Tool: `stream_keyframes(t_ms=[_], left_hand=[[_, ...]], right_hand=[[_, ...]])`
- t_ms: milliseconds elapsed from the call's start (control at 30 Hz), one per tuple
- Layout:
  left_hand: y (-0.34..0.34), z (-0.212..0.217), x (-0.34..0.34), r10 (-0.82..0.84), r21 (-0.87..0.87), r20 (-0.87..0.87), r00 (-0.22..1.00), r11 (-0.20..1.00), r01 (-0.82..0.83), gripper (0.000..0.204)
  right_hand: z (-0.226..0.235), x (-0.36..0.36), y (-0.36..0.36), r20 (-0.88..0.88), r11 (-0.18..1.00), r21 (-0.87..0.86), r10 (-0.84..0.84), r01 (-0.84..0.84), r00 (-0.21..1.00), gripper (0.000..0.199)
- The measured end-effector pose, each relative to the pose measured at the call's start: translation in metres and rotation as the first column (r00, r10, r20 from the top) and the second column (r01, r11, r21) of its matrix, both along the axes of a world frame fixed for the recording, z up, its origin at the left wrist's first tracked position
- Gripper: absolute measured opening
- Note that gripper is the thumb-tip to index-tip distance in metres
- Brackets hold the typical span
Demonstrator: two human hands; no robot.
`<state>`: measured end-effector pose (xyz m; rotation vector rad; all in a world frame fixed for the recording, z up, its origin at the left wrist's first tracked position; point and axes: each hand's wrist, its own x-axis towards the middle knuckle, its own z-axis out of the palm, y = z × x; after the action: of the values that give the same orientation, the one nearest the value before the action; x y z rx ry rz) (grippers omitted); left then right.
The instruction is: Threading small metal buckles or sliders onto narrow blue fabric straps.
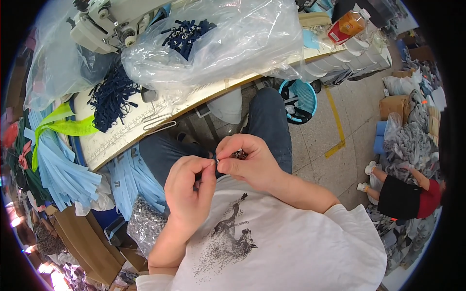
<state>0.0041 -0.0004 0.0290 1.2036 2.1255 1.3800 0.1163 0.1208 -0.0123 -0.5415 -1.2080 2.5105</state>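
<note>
Above my lap, my left hand [191, 186] and my right hand [250, 162] meet with thumbs and forefingers pinched together. A tiny piece [217, 160] sits between the fingertips, too small and too covered to name. Small shiny metal pieces [239, 154] show in the curled fingers of my right hand. On the table ahead, a bundle of navy straps [112, 99] hangs toward the front edge. More navy straps with metal bits [187, 36] lie on a clear plastic bag [252, 39].
A sewing machine [97, 29] stands at the far left of the white table [114, 145]. Light blue fabric strips [63, 165] hang at left. A drink bottle [348, 26] lies at the far right. Below are a blue basket [306, 94] and, at right, another person [407, 194] beside fabric heaps.
</note>
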Motion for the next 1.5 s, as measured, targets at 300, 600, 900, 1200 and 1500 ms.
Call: stream_keyframes(t_ms=[300,600,900,1200,1500], left_hand=[[0.002,0.000,0.001,-0.008,0.008,-0.181,0.983,1.000,0.010,0.020],[0.002,0.003,0.001,-0.008,-0.010,-0.132,0.991,1.000,0.007,0.018],[0.002,0.002,0.000,-0.001,0.029,-0.122,0.993,1.000,0.005,0.015],[-0.004,-0.004,0.002,0.058,0.040,0.212,0.976,0.997,-0.068,0.009],[-0.004,-0.010,0.001,0.052,0.077,0.350,0.935,0.994,-0.084,0.009]], right_hand=[[-0.001,-0.002,0.002,-0.038,0.932,0.345,-0.102,0.109,0.994,0.013],[0.004,0.000,0.004,-0.007,0.897,0.427,-0.122,0.113,0.993,0.018],[0.004,0.000,0.003,0.015,0.891,0.447,-0.098,0.081,0.995,0.019],[0.002,0.000,0.000,0.000,0.929,0.349,-0.130,0.122,0.991,0.015],[-0.003,-0.002,-0.001,-0.083,0.919,0.373,-0.104,0.128,0.991,0.017]])
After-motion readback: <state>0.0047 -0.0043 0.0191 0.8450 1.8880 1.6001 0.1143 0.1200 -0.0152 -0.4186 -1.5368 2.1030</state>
